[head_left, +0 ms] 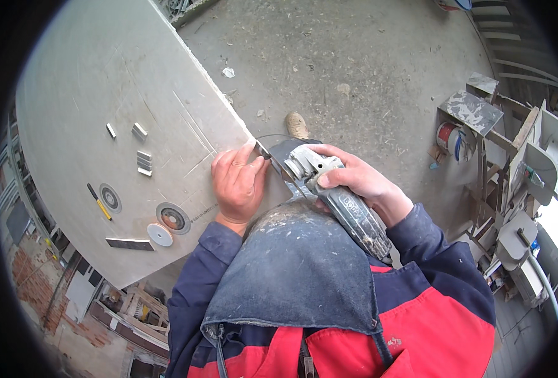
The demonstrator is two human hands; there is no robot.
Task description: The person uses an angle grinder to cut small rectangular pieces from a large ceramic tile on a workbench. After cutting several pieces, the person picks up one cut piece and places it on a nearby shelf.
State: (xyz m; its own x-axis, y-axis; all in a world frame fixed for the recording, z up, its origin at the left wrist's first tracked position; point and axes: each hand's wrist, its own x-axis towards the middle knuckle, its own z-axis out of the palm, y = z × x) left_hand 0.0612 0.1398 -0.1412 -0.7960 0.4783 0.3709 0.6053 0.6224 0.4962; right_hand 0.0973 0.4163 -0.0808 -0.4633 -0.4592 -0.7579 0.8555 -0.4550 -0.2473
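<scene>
Nearest the camera is the person's dusty dark-blue apron bib (294, 264) over a red and navy work jacket (442, 321). Just beyond it the right hand (354, 179) is wrapped tight around the grey body of a handheld angle grinder (335, 198), thumb along its side; the tool's dark guard and thin cutting disc (277, 151) point toward the corner of the slab. Beside it, the left hand (240, 184) lies palm down on the near corner of a large pale grey stone slab worktop (115, 82), its fingers drawn together and pinching a small narrow grey strip (261, 150) held at the slab's edge, right against the disc.

Further out on the slab to the left lie a white round disc (160, 234), a larger grey grinding disc with a reddish centre (173, 218), a dark flat rectangular bar (130, 244), another small round disc (110, 198), a yellow-and-black pencil-like tool (98, 201), and several short grey cut strips (141, 146).

Past the slab's edge is the dusty concrete floor (354, 63), with the toe of a tan boot (296, 125) showing. To the far right stand cluttered wooden frames and stone offcuts (480, 113).
</scene>
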